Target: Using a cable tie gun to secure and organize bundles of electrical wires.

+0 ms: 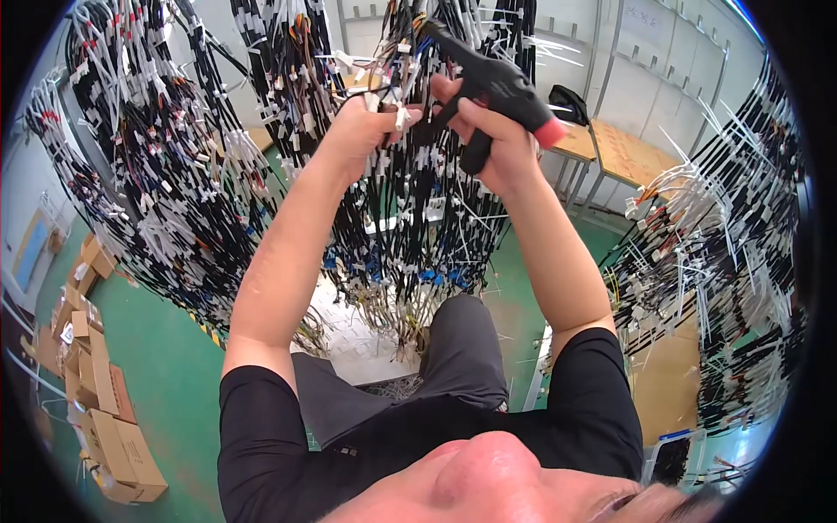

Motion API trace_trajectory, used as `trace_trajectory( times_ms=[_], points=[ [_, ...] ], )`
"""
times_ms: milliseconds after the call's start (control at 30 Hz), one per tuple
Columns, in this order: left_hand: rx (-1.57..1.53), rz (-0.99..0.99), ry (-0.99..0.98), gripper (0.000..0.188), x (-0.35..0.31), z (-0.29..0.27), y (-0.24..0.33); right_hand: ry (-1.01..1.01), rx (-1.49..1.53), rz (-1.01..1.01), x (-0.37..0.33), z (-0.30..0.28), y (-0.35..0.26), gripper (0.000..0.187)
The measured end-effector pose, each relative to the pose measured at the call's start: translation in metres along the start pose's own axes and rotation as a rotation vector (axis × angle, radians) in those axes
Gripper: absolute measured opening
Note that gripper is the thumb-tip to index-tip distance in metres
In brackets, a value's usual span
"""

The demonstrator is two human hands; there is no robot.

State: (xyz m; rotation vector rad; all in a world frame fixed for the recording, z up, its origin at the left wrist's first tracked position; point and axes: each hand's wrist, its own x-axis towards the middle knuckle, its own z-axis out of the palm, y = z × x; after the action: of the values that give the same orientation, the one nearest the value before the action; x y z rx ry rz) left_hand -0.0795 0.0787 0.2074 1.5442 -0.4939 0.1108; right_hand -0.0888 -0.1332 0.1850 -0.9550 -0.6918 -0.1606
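Note:
My right hand (499, 144) is wrapped round the handle of a black cable tie gun (497, 78) with a red rear knob. The gun's nose points up and left, in among the hanging wires. To its left, my left hand (359, 131) is closed on a wire harness (403, 87) that has white connectors. One white connector (402, 118) shows at its fingertips. In front of both hands hangs a thick bundle of black harnesses (410, 192) with white tags and plugs. What the gun's nose touches is hidden among the wires.
More harness bundles hang at the left (157, 131) and right (697, 253), with cable tie tails sticking out. Wooden-topped tables (632, 157) stand at the back right, a black bag (568, 105) nearby. Cardboard boxes (122, 453) line the left side of the green floor (187, 383).

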Motion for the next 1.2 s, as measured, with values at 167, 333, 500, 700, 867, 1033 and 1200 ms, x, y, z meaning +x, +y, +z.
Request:
trace_trajectory(
  times_ms=[167,333,500,700,867,1033,1200],
  points=[
    [0.01,-0.012,0.015,0.014,0.006,0.007,-0.005,-0.049,0.062,0.02,0.014,-0.004,0.01,0.033],
    [-0.036,0.057,0.109,0.01,0.001,-0.006,0.004,-0.115,0.063,-0.035,0.023,-0.019,0.003,0.062],
    [-0.296,0.08,0.005,0.015,-0.011,-0.027,0.027,-0.149,-0.007,0.042,0.031,-0.023,-0.012,0.049],
    [-0.418,0.003,-0.149,0.032,-0.01,-0.035,0.031,-0.328,-0.04,0.046,0.045,-0.023,-0.018,0.049],
    [-0.277,-0.072,-0.16,0.026,-0.007,-0.05,0.032,-0.445,0.117,-0.084,0.025,-0.031,-0.044,0.043],
    [-0.185,-0.083,-0.122,0.029,-0.01,-0.054,0.041,-0.351,-0.109,-0.03,-0.006,-0.037,-0.06,0.05],
    [-0.318,-0.041,-0.236,0.022,-0.002,-0.066,0.037,-0.285,-0.742,-0.193,-0.002,-0.05,-0.077,0.045]
  ],
)
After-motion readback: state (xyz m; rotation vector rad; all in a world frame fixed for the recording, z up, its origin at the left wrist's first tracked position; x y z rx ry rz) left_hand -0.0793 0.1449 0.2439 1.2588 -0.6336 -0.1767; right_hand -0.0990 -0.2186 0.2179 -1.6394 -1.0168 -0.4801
